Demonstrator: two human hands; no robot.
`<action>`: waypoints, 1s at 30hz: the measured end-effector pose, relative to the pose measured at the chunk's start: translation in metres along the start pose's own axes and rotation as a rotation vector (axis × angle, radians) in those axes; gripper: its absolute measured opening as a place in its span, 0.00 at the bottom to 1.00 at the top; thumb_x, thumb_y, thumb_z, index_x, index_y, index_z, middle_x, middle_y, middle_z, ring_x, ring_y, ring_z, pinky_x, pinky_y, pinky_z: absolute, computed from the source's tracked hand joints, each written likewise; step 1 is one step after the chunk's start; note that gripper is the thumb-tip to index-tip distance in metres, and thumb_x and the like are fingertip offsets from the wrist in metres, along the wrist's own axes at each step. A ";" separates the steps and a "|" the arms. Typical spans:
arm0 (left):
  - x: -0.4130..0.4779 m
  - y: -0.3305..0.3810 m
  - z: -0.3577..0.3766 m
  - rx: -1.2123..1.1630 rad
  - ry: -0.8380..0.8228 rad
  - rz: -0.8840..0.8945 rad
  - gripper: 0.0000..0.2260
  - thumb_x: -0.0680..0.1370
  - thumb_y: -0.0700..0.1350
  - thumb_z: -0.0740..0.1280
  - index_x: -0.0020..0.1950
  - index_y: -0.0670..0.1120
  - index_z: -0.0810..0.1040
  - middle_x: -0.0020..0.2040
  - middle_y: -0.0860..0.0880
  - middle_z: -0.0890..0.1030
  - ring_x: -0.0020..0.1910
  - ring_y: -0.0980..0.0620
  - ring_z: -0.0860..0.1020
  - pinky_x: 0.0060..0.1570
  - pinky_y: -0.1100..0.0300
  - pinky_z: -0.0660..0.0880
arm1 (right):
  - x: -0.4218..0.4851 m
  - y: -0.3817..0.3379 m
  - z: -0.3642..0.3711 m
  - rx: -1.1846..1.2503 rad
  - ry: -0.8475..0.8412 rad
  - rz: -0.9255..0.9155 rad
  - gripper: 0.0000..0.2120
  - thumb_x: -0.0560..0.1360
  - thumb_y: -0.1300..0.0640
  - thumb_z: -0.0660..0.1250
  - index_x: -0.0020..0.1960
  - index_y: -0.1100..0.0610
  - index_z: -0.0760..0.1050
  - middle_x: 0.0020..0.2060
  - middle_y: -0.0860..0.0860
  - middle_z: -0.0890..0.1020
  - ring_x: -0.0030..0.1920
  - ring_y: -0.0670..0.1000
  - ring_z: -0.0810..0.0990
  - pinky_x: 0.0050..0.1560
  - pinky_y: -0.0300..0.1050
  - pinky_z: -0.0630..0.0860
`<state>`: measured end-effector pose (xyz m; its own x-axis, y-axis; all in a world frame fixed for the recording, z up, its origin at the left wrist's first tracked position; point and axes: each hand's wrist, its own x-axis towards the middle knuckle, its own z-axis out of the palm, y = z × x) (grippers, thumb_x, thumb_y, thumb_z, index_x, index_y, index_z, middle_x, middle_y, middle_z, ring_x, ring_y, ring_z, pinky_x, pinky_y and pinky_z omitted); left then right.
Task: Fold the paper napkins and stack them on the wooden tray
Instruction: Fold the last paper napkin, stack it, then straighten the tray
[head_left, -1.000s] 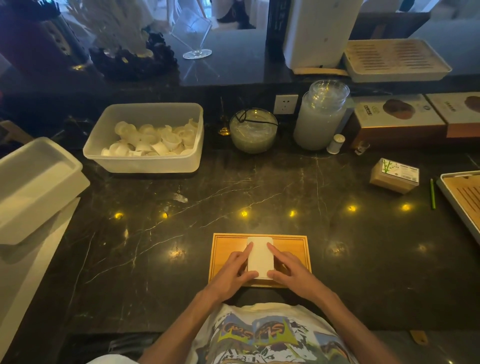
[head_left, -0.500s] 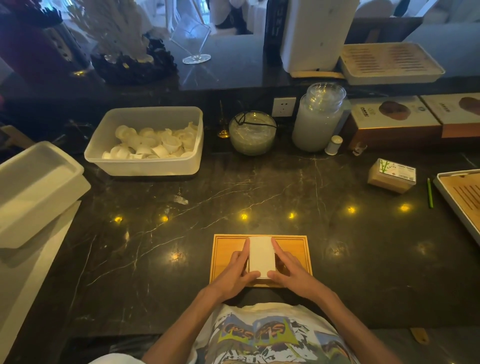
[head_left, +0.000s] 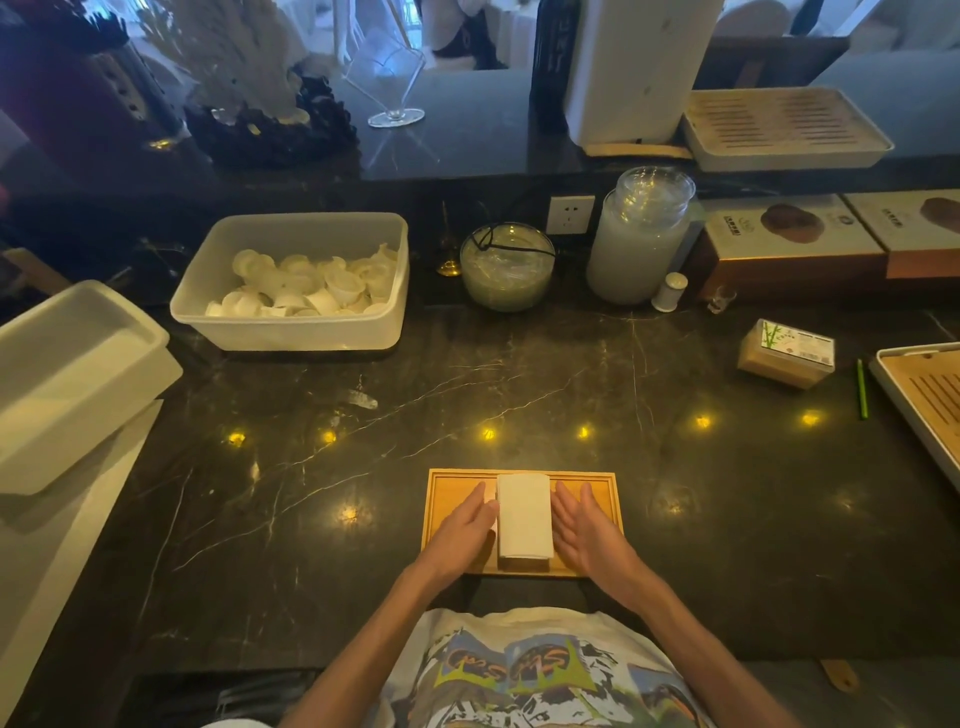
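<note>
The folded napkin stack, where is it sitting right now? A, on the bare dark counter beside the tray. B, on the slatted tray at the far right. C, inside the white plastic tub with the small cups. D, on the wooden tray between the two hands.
D: the folded napkin stack lies on the wooden tray, with the left hand and the right hand open on either side of it.

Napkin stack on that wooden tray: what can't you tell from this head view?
- Napkin stack: sheet count, layers too thin to see.
- Wooden tray: near corners hidden by left hand and right hand.
- Slatted tray: cut off by the right edge.
</note>
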<state>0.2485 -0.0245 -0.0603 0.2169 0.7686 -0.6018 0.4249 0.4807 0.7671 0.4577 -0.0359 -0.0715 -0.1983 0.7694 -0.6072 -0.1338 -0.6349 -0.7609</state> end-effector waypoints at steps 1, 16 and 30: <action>0.000 -0.001 -0.001 -0.005 -0.011 0.005 0.26 0.86 0.55 0.53 0.82 0.48 0.53 0.82 0.50 0.58 0.81 0.47 0.57 0.78 0.50 0.55 | 0.000 0.000 0.000 0.084 -0.042 0.050 0.32 0.81 0.37 0.44 0.81 0.50 0.49 0.81 0.49 0.56 0.80 0.53 0.55 0.80 0.52 0.51; -0.006 -0.033 -0.024 0.192 0.437 -0.164 0.20 0.82 0.44 0.65 0.74 0.42 0.70 0.70 0.41 0.71 0.71 0.42 0.70 0.70 0.44 0.71 | -0.007 0.017 -0.053 -0.542 0.543 -0.077 0.21 0.83 0.51 0.61 0.74 0.57 0.69 0.68 0.57 0.70 0.62 0.53 0.74 0.65 0.53 0.73; 0.089 0.038 -0.084 0.126 0.431 -0.102 0.18 0.81 0.43 0.66 0.70 0.41 0.75 0.67 0.39 0.75 0.66 0.41 0.75 0.70 0.43 0.71 | 0.090 -0.077 -0.058 -0.354 0.411 -0.075 0.18 0.85 0.49 0.53 0.65 0.54 0.76 0.64 0.60 0.74 0.63 0.58 0.75 0.70 0.64 0.69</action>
<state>0.2104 0.0977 -0.0659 -0.2053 0.8384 -0.5049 0.5347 0.5282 0.6597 0.5064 0.0860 -0.0809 0.2041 0.8208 -0.5335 0.2162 -0.5693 -0.7932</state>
